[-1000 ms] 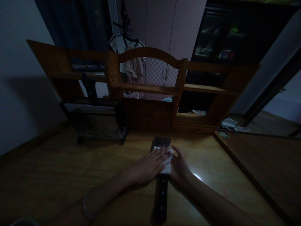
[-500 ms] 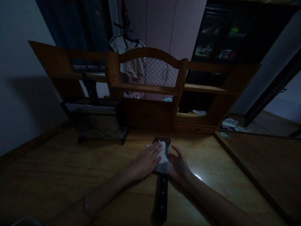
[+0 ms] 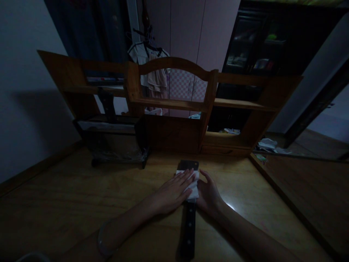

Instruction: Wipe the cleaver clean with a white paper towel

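Note:
A cleaver (image 3: 189,165) lies on the wooden table, its black riveted handle (image 3: 189,229) pointing toward me. White tissue or cloth (image 3: 193,192) covers much of the blade; which of the two it is I cannot tell. My left hand (image 3: 177,189) rests on this white piece, fingers stretched out flat and pressing it against the blade. At the blade's right edge is my right hand (image 3: 209,191), thumb raised and apart. Its other fingers are mostly hidden at or behind the blade, so whether they support it cannot be seen.
A knife block (image 3: 111,142) with a black-handled knife (image 3: 107,105) stands at the left. Behind it runs a wooden desk shelf (image 3: 174,103). Bare wooden tabletop (image 3: 117,189) shows left of my hands. Clothes (image 3: 156,78) hang beyond the shelf. The room is dim.
My left hand and the white piece have slid slightly right and toward me along the blade, baring more of its far end. My right hand stays nearly in place.

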{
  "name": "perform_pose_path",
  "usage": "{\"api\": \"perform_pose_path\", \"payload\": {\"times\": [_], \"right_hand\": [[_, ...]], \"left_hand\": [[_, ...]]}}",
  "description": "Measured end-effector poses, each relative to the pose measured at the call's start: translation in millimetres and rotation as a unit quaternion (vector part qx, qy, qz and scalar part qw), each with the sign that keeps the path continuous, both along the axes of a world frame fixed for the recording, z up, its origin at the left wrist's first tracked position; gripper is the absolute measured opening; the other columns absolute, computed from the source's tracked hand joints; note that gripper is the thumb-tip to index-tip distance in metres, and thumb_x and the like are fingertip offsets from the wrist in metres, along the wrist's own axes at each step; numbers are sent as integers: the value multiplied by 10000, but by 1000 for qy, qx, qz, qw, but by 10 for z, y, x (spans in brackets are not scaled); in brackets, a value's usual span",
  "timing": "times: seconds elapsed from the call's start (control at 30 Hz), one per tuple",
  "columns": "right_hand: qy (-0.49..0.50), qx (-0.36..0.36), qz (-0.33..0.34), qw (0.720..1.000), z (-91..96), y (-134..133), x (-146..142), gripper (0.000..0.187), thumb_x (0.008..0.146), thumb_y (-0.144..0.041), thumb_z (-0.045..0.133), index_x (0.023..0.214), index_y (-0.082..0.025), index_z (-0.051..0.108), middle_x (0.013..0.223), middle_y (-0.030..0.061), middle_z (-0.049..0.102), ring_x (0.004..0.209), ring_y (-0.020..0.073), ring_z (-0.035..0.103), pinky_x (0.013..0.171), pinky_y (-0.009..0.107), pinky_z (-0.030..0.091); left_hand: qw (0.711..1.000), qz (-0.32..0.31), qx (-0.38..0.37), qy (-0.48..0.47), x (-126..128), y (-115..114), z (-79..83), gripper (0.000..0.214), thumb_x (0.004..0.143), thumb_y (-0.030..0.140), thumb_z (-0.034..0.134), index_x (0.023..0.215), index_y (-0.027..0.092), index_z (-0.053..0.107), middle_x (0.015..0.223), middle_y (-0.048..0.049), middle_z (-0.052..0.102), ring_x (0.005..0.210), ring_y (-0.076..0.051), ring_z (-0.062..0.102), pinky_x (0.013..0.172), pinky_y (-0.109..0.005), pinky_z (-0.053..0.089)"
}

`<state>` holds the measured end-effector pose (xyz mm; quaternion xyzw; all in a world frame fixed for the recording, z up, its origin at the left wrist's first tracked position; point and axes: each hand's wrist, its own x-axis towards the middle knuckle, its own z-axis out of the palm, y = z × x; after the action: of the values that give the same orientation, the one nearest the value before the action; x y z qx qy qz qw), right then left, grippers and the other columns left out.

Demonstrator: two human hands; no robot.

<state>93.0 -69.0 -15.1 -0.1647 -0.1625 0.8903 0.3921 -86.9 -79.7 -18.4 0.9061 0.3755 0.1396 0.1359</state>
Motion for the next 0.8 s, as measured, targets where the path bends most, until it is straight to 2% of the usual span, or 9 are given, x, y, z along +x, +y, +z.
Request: {"api": "perform_pose_path", "payload": {"times": [0.1, 0.3, 0.4, 0.5, 0.67, 0.8], "right_hand": [[-2, -4, -8, 1000, -24, 13, 3, 433, 933, -441, 450, 1157, -103, 601, 1046, 139, 726, 1004, 266, 681, 941, 430, 486], [12, 8, -13, 1000, -10, 0, -9, 446, 938, -438, 463, 1208, -107, 591, 1053, 135, 726, 981, 264, 687, 937, 439, 495], [12, 11, -9, 1000, 16, -11, -9, 454, 937, -438, 469, 1210, -98, 595, 1042, 133, 728, 964, 260, 692, 929, 426, 504], [7, 8, -11, 1000, 39, -18, -11, 442, 938, -431, 465, 1193, -98, 605, 1021, 131, 732, 957, 262, 693, 913, 427, 512], [6, -5, -24, 1000, 41, -20, -17, 410, 931, -401, 476, 1172, -98, 612, 1012, 127, 735, 948, 257, 692, 888, 420, 518], [-11, -47, -44, 998, 3, -4, -1, 317, 931, -384, 495, 1024, -126, 654, 889, 87, 749, 838, 222, 712, 840, 367, 526]], "left_hand": [[1000, 16, 14, 0, 18, 6, -22, 548, 1059, 459, 162, 1578, 304, 79, 1633, 31, 51, 1507, -160, 65, 1240, -397, 115], [992, 118, 33, -17, -83, 174, -220, 543, 1061, 423, 128, 1579, 258, 128, 1633, -2, 74, 1504, -145, 84, 1234, -389, 138], [991, 131, 33, -25, -155, 248, -268, 530, 1064, 394, 112, 1577, 260, 134, 1632, -8, 89, 1503, -141, 96, 1231, -401, 140], [994, 104, 30, -34, -167, 246, -236, 521, 1067, 387, 125, 1576, 279, 116, 1634, 6, 84, 1504, -142, 86, 1232, -405, 134], [999, 35, 8, -35, -77, 137, -96, 518, 1068, 397, 149, 1575, 310, 87, 1635, 28, 66, 1505, -158, 75, 1234, -399, 151], [998, -56, -17, -24, -30, 86, 16, 505, 1069, 393, 158, 1570, 333, 116, 1630, 47, 61, 1506, -172, 51, 1242, -412, 102]]}}
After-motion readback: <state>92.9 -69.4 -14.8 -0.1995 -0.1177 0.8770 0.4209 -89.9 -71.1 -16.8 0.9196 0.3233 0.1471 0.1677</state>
